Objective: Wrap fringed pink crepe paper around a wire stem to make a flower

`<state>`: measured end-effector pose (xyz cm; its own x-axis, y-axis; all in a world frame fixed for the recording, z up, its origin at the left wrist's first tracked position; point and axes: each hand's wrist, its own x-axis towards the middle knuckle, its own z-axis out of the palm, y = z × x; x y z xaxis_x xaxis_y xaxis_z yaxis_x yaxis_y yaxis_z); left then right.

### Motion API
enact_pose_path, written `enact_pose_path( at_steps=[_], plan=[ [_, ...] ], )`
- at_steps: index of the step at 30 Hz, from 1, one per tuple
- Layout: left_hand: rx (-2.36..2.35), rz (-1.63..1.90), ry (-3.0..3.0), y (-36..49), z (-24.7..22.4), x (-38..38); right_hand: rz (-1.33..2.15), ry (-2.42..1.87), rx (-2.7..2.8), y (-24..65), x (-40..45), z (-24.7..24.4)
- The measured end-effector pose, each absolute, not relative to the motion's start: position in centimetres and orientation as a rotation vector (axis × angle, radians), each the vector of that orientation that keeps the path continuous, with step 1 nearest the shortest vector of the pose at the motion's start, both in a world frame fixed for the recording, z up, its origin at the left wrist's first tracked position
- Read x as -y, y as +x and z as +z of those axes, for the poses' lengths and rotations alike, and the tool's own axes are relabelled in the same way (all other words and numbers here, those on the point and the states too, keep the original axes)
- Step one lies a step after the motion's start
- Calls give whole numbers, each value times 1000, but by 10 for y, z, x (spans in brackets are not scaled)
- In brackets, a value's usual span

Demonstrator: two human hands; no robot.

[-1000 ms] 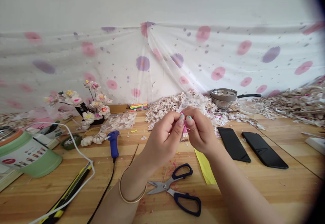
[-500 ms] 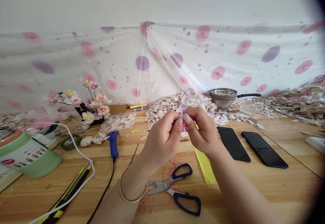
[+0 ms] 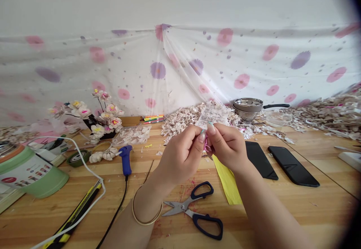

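One bright pink piece (image 3: 205,144) (mostly hidden) in left hand (image 3: 184,151) and right hand (image 3: 229,146), grip narrow.

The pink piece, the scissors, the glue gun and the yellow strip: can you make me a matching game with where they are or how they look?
Things:
1. pink piece
2. scissors
3. glue gun
4. yellow strip

Clues:
A. blades spread apart
B. lying partly hidden behind the right hand
C. held up between the left hand and the right hand
D. blue, and farthest left of the four

Right pairs: 1-C, 2-A, 3-D, 4-B
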<state>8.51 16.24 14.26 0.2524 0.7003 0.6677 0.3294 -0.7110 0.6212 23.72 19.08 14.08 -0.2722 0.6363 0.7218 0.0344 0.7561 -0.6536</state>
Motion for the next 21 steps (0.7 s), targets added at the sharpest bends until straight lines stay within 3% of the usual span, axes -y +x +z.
enact_pose_path(
  at_steps=[10,21],
  plan=[
    [-837,1588,2218,85,141,-164,926,-511,1651,246,-196,147],
    [-786,1518,2157,84,138,-167,1100,-437,1540,245,-196,150]
  ],
)
